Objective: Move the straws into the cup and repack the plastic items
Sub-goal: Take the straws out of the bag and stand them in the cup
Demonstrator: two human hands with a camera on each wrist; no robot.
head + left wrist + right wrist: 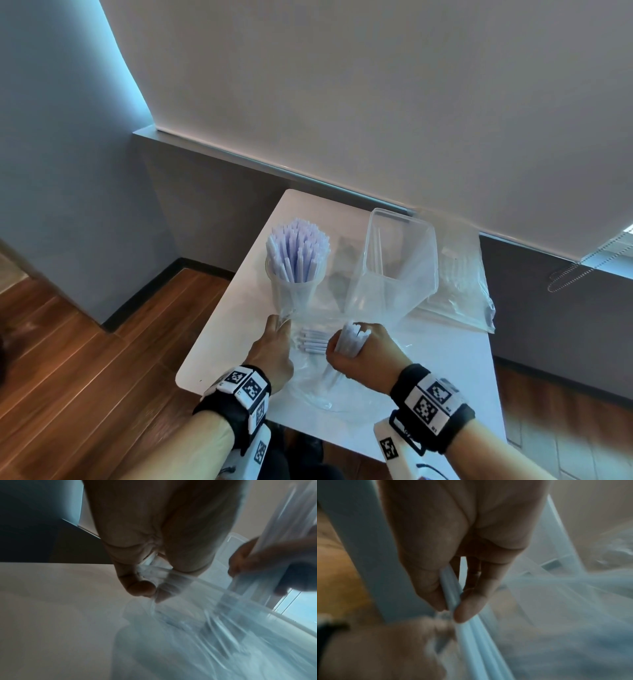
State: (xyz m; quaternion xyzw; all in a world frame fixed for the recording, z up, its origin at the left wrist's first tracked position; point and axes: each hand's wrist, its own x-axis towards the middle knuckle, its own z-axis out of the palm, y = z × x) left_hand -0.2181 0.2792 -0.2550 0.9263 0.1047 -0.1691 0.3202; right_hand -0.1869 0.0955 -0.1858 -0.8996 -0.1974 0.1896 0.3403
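Note:
A clear cup (294, 294) stands on the white table (462, 359), packed with upright pale straws (297, 251). In front of it lies a clear plastic bag (315, 377) with a few straws (313, 341) still inside. My left hand (275, 337) pinches the bag's edge beside the cup; in the left wrist view its fingertips (145, 589) nip the film (197, 615). My right hand (363, 353) grips a bundle of straws (351, 337) pointing upward. The right wrist view shows that bundle (471, 622) between the thumb and fingers.
A clear rectangular container (400, 253) stands behind the bag, partly wrapped in plastic film. More crumpled clear plastic (459, 291) lies at the table's right back, against the wall. The table's left and near edges drop to a wooden floor (85, 359).

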